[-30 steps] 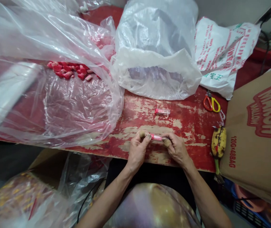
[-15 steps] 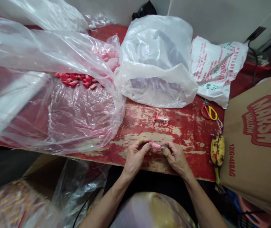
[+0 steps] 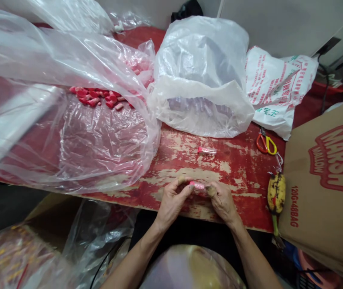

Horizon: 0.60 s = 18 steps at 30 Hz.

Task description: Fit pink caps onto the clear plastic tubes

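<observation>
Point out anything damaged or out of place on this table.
The table looks damaged: its red surface is worn away in pale patches. A dark-blotched banana lies beside the carton, looking out of place near scissors.

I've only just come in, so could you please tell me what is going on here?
A person's left hand and right hand hold a small clear tube with a pink end, the left at the pink end. A similar tube lies beyond them on the worn red wooden table. Farther back sits a whitish translucent plastic bag; to the left, small red pieces lie by clear plastic sheeting.
</observation>
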Available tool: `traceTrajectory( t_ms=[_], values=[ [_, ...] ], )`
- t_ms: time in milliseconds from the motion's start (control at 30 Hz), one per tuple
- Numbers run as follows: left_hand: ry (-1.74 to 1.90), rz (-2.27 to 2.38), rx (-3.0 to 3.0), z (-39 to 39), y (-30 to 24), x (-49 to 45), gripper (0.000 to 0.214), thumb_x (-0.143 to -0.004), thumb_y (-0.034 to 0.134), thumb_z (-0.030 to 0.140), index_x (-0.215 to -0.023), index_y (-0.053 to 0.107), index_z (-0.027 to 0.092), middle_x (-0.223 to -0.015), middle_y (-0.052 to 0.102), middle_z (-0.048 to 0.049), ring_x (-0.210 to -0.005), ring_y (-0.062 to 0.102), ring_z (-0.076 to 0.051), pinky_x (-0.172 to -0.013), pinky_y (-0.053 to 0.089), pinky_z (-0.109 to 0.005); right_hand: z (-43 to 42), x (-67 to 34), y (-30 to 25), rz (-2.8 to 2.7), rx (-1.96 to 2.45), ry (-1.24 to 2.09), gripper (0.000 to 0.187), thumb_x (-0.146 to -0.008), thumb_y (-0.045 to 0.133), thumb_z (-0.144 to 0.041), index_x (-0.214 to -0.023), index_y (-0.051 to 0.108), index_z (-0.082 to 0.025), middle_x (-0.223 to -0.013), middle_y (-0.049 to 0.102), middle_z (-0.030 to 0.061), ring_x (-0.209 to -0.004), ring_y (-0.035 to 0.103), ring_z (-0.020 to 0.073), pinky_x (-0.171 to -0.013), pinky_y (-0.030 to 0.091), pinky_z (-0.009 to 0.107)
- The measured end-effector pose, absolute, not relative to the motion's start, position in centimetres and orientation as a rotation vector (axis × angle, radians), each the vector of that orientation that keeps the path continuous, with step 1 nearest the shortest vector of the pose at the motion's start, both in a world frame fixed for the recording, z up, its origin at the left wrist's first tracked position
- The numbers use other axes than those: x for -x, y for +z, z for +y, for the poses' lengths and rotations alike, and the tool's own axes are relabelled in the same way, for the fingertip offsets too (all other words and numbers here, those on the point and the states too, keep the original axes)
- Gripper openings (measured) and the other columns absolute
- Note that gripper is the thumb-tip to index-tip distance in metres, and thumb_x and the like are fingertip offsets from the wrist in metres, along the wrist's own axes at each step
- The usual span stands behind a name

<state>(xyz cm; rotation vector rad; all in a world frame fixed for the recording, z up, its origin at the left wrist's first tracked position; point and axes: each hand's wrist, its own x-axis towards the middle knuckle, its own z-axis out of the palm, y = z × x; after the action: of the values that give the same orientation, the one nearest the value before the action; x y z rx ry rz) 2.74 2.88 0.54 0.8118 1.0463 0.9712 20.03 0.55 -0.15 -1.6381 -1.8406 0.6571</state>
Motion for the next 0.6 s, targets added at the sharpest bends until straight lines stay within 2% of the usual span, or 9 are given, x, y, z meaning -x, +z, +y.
traceTrajectory(
  t_ms=[100,167,233,333,400,500,533,600],
  values=[
    [0.975,1.057,-0.807,2.9,0.2,-2.6,0.022,-0.07,0.072,0.03,-0.086,0.065,0.017,-0.075,0.063,0.0012,-0.059,0.057,-0.01,-0.055,0.05,-0.021,0.5,-20.0,-0.4,-1.791,1.625,0.739,0.026,-0.092,0.04,-0.037,-0.093,0.059,-0.02,-0.08,0.064,0.0042,-0.071,0.059,0.0189,-0.062,0.044,0.029],
    [0.985,1.057,-0.782,3.0,0.0,-2.6,0.021,-0.071,0.071,0.029,-0.087,0.064,0.018,-0.075,0.063,0.0019,-0.059,0.056,-0.009,-0.056,0.05,-0.02,0.5,-20.0,-0.4,-1.76,1.599,0.793,0.024,-0.09,0.046,-0.036,-0.105,0.056,-0.02,-0.091,0.064,0.005,-0.077,0.059,0.0186,-0.065,0.045,0.027],
    [0.982,1.062,-0.777,3.2,-0.1,-2.6,0.022,-0.073,0.069,0.03,-0.091,0.064,0.017,-0.078,0.064,0.0012,-0.062,0.057,-0.01,-0.058,0.05,-0.02,0.6,-19.9,-0.4,-1.771,1.599,0.779,0.023,-0.09,0.046,-0.037,-0.099,0.058,-0.02,-0.084,0.064,0.0041,-0.073,0.059,0.0179,-0.063,0.045,0.026],
    [0.981,1.067,-0.79,3.4,-0.2,-2.7,0.027,-0.072,0.071,0.029,-0.095,0.065,0.017,-0.083,0.065,0.0001,-0.069,0.058,-0.01,-0.062,0.049,-0.019,1.0,-19.8,-0.4,-1.816,1.645,0.678,0.034,-0.093,0.037,-0.038,-0.078,0.062,-0.019,-0.065,0.06,0.0023,-0.061,0.055,0.0165,-0.057,0.041,0.026],
    [0.992,1.062,-0.77,3.5,-0.3,-2.7,0.027,-0.07,0.072,0.028,-0.093,0.065,0.016,-0.082,0.065,0.0004,-0.069,0.058,-0.01,-0.063,0.048,-0.018,1.2,-19.7,-0.3,-1.815,1.646,0.673,0.032,-0.093,0.038,-0.037,-0.083,0.062,-0.019,-0.067,0.06,0.0025,-0.06,0.055,0.0161,-0.056,0.041,0.025],
    [0.986,1.058,-0.696,3.7,-0.6,-2.6,0.027,-0.071,0.072,0.028,-0.094,0.063,0.016,-0.078,0.064,0.0012,-0.062,0.057,-0.009,-0.06,0.049,-0.019,1.5,-19.7,-0.1,-1.795,1.594,0.747,0.022,-0.089,0.047,-0.033,-0.102,0.058,-0.018,-0.082,0.063,0.0037,-0.066,0.056,0.0154,-0.058,0.042,0.024],
    [0.972,1.059,-0.68,3.7,-0.8,-2.5,0.028,-0.071,0.071,0.029,-0.095,0.062,0.016,-0.076,0.064,0.0012,-0.06,0.057,-0.009,-0.059,0.049,-0.02,1.5,-19.7,-0.1,-1.798,1.581,0.761,0.022,-0.088,0.048,-0.032,-0.102,0.057,-0.019,-0.082,0.062,0.0034,-0.065,0.056,0.0152,-0.057,0.042,0.024],
    [0.94,1.06,-0.676,3.7,-1.0,-2.5,0.029,-0.073,0.07,0.031,-0.096,0.062,0.016,-0.071,0.064,0.0011,-0.058,0.057,-0.01,-0.057,0.049,-0.02,1.7,-19.7,-0.3,-1.815,1.588,0.733,0.02,-0.091,0.044,-0.033,-0.09,0.058,-0.018,-0.071,0.059,0.0013,-0.061,0.054,0.0145,-0.055,0.04,0.024]
  ],
)
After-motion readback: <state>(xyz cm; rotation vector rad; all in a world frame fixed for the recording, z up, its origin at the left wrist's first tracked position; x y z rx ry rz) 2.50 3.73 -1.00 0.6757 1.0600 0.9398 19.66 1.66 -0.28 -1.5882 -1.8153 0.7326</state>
